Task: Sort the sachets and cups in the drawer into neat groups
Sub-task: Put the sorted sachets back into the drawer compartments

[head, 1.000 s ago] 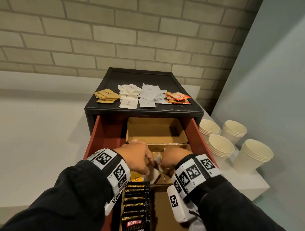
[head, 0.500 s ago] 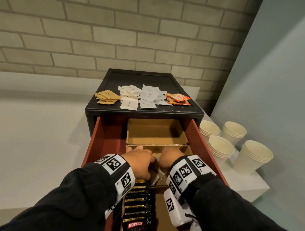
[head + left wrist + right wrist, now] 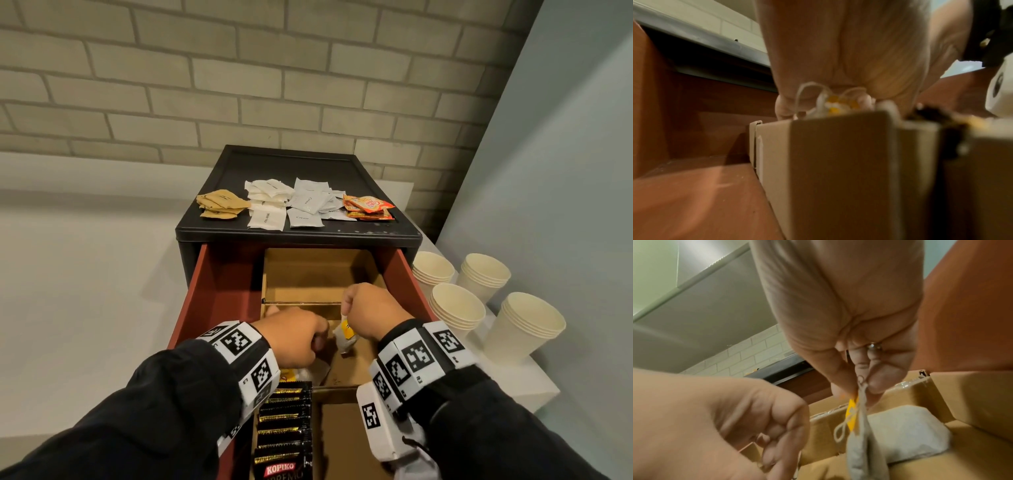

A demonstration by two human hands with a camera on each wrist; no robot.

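The red drawer [image 3: 219, 291] stands pulled out, with cardboard dividers [image 3: 308, 274] inside. My right hand [image 3: 363, 308] pinches a tea bag [image 3: 346, 337] by its string and yellow tag and holds it hanging above the middle compartment. In the right wrist view the right hand [image 3: 857, 382] shows that pinch, with the tea bag [image 3: 863, 443] dangling below. My left hand [image 3: 294, 337] reaches down into the same compartment, fingers curled. In the left wrist view the left hand [image 3: 838, 65] closes on a bunch of tea bags [image 3: 832, 105] with strings and yellow tags. Another tea bag [image 3: 906, 434] lies in the box.
Black Kopiko sachets [image 3: 284, 428] stand in a row in the near left compartment. On the black cabinet top lie brown sachets [image 3: 221, 204], white sachets [image 3: 267, 205], cream sachets [image 3: 308, 205] and orange sachets [image 3: 368, 207]. Stacks of paper cups [image 3: 455, 308] stand on the right.
My right hand has risen and moved away to the right, lifting one tea bag clear of the compartment. The left hand stays low in the compartment.
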